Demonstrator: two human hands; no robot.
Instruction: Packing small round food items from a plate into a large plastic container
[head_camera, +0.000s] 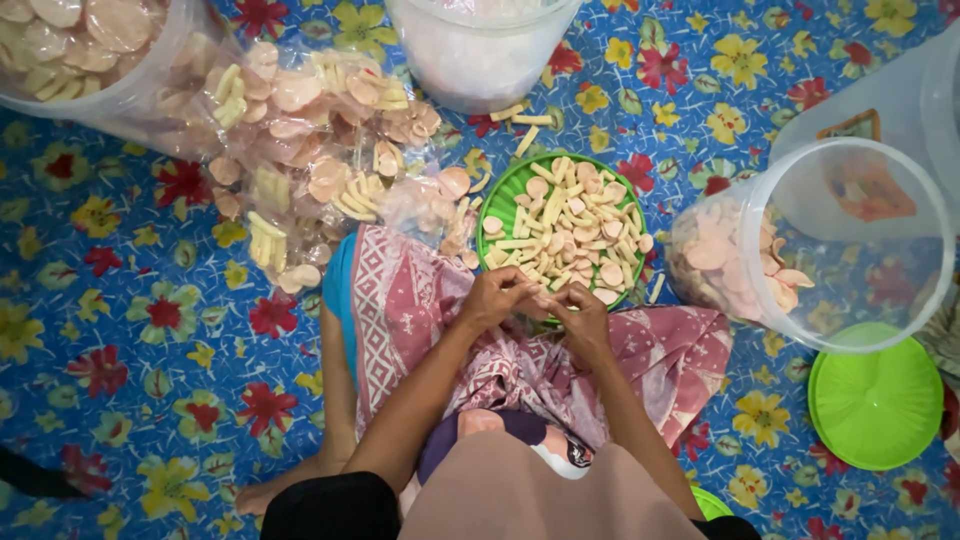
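Small pale pink round cracker piece (541, 301), thin and dry-looking, pinched between both hands just at the near rim of the round green plastic basket (497, 197). Left hand (497, 298) curled narrow, fingertips closed on the piece from one side; right hand (583, 313) likewise curled, thumb and fingers meeting the left hand's over it. Mostly hidden by the fingers, so exact shape hard to tell. Likely very light, stiff and brittle: best gripped gently at the edges with fingertips, since a hard squeeze would probably snap it.

In the green basket, a loose heap of pale yellow stick-shaped crackers (553, 205) mixed with pink round discs (612, 273). Below the basket, lap covered in pink-and-white patterned cloth (420, 300), forearms reaching forward over it.

Left of the basket, clear crinkled plastic bags (300, 140) stuffed with the same pink discs and yellow sticks, a few pieces spilled beside them. Beyond the bags, far from the basket toward the upper left, a clear tub (150, 85) full of pink discs. Straight above the basket, a white translucent bucket (480, 60). Right of the basket, a clear plastic bucket lying on its side (900, 200) with pink discs gathered inside. Below that bucket, a bright green round lid (875, 395) lying flat. Underneath everything, a blue floor mat with red and yellow flowers (150, 330).
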